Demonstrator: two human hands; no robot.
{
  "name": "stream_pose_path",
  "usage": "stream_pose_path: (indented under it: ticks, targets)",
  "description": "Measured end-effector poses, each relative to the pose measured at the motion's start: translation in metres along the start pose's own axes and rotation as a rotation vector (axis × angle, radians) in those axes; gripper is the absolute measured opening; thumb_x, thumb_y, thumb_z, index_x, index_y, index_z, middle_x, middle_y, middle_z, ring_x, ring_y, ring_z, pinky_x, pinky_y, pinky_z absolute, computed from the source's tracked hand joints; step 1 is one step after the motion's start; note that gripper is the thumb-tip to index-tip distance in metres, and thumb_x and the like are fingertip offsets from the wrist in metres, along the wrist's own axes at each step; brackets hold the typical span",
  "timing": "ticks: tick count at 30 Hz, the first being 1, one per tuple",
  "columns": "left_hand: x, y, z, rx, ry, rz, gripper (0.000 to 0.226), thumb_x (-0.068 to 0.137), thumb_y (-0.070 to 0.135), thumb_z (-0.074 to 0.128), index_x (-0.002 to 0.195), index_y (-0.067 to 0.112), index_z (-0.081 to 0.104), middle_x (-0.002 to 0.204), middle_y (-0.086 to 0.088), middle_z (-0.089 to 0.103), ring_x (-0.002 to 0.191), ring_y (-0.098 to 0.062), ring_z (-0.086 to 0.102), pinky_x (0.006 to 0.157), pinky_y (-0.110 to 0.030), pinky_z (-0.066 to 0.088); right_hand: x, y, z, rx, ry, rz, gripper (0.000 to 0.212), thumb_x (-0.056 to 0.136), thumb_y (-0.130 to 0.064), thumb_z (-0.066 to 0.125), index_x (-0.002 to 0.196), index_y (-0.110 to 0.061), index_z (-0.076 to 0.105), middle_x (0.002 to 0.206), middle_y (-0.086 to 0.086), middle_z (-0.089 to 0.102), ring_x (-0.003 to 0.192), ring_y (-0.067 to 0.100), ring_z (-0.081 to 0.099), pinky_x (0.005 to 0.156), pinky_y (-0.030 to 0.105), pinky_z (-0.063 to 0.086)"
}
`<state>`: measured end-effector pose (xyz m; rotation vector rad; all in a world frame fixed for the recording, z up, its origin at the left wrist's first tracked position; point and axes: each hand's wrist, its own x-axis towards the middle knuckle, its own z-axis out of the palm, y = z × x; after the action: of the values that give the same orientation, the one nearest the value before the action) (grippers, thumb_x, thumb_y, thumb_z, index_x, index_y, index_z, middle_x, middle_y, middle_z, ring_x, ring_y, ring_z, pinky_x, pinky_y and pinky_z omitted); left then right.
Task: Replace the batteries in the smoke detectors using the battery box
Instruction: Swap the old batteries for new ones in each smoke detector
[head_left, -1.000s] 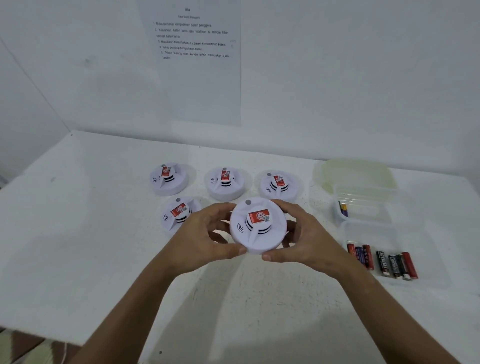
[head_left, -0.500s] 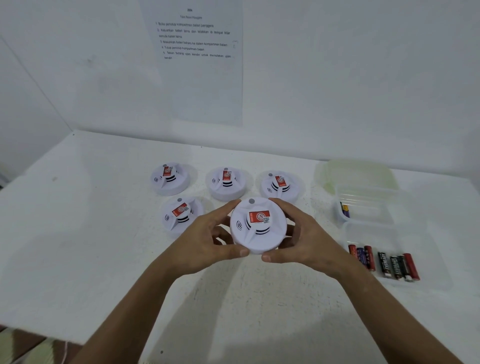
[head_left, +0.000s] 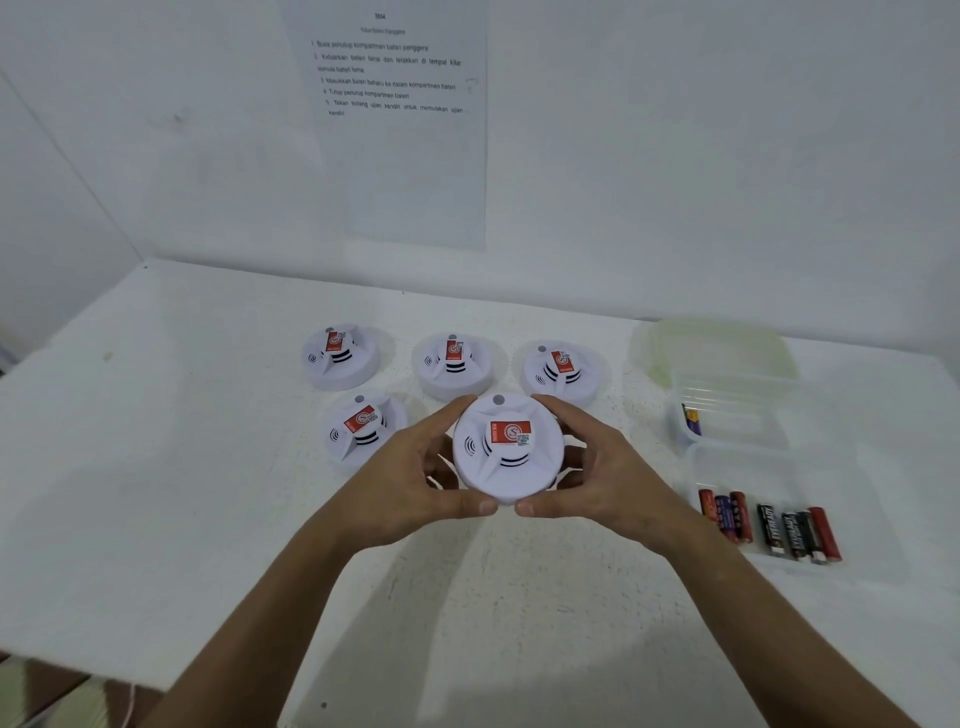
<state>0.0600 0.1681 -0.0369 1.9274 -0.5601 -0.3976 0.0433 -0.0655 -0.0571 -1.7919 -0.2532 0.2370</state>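
Your tabletop (head_left: 156, 493) carries four smoke detectors (head_left: 453, 364) toward its far edge and a clear battery box (head_left: 748, 467) near its right edge. Your left hand (head_left: 400, 483) and right hand (head_left: 608, 478) share a grip round a fifth smoke detector (head_left: 506, 452), raised above the tabletop's middle.

Battery boxes (head_left: 769, 483) lie right of detectors (head_left: 452, 364).

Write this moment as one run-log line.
both hands: left hand and right hand grip smoke detector | other four detectors on table | batteries untouched
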Motion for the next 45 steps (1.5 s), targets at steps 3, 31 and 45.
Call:
stream_pose_path:
  ticks: [3,31,45]
  targets:
    - [0.001,0.000,0.000,0.019,0.011,0.008,0.080,0.076,0.029,0.081,0.142,0.042,0.036,0.118,0.015,0.066,0.095,-0.016,0.065,0.076,-0.026,0.057,0.000,-0.001,0.000,-0.013,0.004,-0.004,0.088,0.066,-0.013,0.092,0.135,-0.044,0.048,0.126,-0.017,0.063,0.107,0.016,0.062,0.081,0.044,0.060]
    - [0.013,-0.022,0.000,0.064,0.052,-0.048,0.086,0.069,0.042,0.084,0.139,0.054,0.036,0.078,-0.005,0.068,0.060,-0.008,0.051,0.065,-0.029,0.052,0.009,0.011,0.002,-0.072,0.035,0.034,0.087,0.067,-0.018,0.091,0.134,-0.047,0.044,0.128,-0.020,0.059,0.101,0.004,0.059,0.077,0.022,0.056]
    - [0.027,-0.029,0.007,0.068,0.042,-0.142,0.084,0.073,0.021,0.083,0.140,0.044,0.037,0.073,0.028,0.066,0.061,0.002,0.059,0.055,-0.010,0.045,0.028,0.027,0.003,-0.235,0.097,0.084,0.092,0.060,-0.016,0.095,0.138,-0.032,0.048,0.134,-0.011,0.043,0.113,0.002,0.047,0.079,0.009,0.048]
